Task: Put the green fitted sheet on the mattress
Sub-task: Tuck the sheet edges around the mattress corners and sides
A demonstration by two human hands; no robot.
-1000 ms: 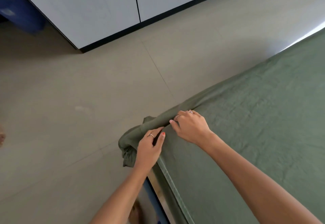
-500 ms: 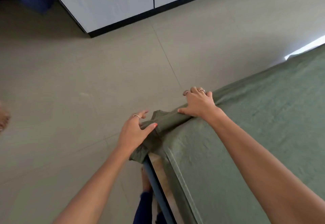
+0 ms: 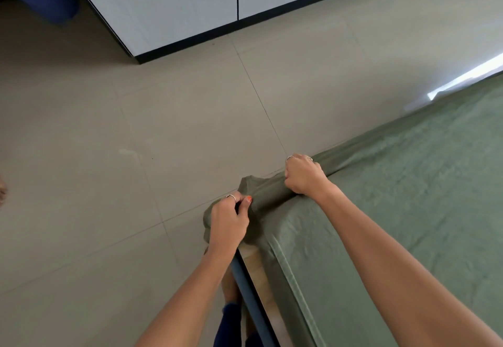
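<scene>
Sheet (image 3: 394, 210), green and fitted, lies spread over the mattress, its long edge running from the corner in front of me up and away to the right, where it leaves the frame. At that near corner the fabric is bunched into a loose roll that points out over the floor (image 3: 136, 156). My left hand (image 3: 227, 223) grips the hanging end of the bunch, fingers curled round it and thumb pressed on the cloth. My right hand (image 3: 303, 175) is clenched on the rolled edge just beyond, knuckles up, fingertips tucked out of sight under the fold. The mattress itself is covered, so I cannot make out its corner beneath the cloth. Below my left wrist a strip of wooden bed frame (image 3: 258, 273) with a dark blue rail shows, cut off at the bottom edge. A white cabinet (image 3: 190, 1) with a black base stands well apart across the floor, its top cropped.
</scene>
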